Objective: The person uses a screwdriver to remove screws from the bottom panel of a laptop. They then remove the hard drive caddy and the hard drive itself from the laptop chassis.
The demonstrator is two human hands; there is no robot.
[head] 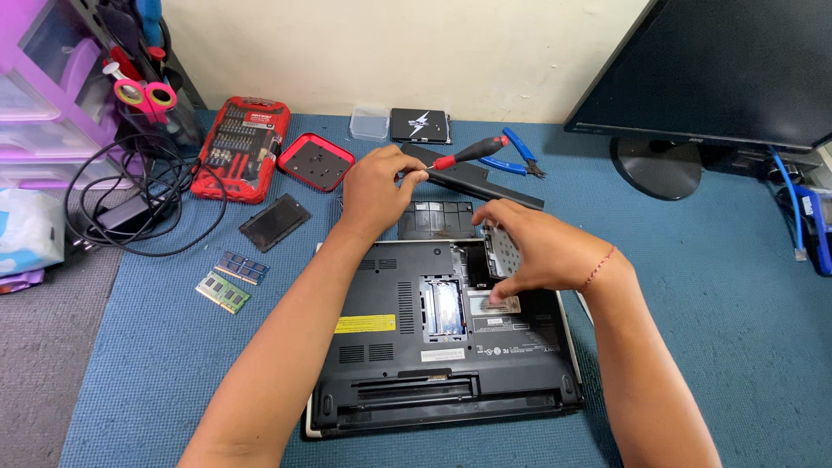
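A black laptop [390, 364] lies upside down on the blue mat, with its memory and drive bays uncovered. My left hand [377, 186] hovers past the laptop's far edge and grips a screwdriver [468, 153] with a red and black handle. My right hand [529, 251] rests on the silver drive caddy [501, 253] in the open bay, fingers pressing its near edge. A black bay cover [436, 220] lies just beyond the laptop, between my two hands.
Two memory sticks [230, 282] and a small black cover [274, 221] lie left. At the back are a red bit set [240, 147], its red lid [318, 161], a clear box [370, 123], a black drive [419, 126], a long battery [485, 184] and blue pliers [516, 158]. A monitor [719, 78] stands right.
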